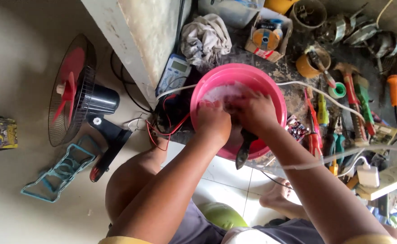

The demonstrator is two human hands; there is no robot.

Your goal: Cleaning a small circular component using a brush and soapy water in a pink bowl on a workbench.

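Observation:
Both my hands are down in a round pink basin (277, 97) of white soapy foam (221, 92) on the floor in front of me. My left hand (213, 121) is curled at the near side of the foam. Beside it, touching, my right hand (254, 113) lies with fingers bent over the suds. A dark curved plastic part (243, 151) sticks out from under the two hands and hangs over the basin's near rim. Most of that part is hidden by my hands and the foam.
A small fan with red blades (74, 92) lies at the left, next to a teal plastic frame (58, 174). A multimeter (173, 72), red wires (162, 131) and a crumpled rag (205, 38) sit behind the basin. Screwdrivers, pliers, a hammer (349, 86), tape, cups and a power strip (388, 178) crowd the right.

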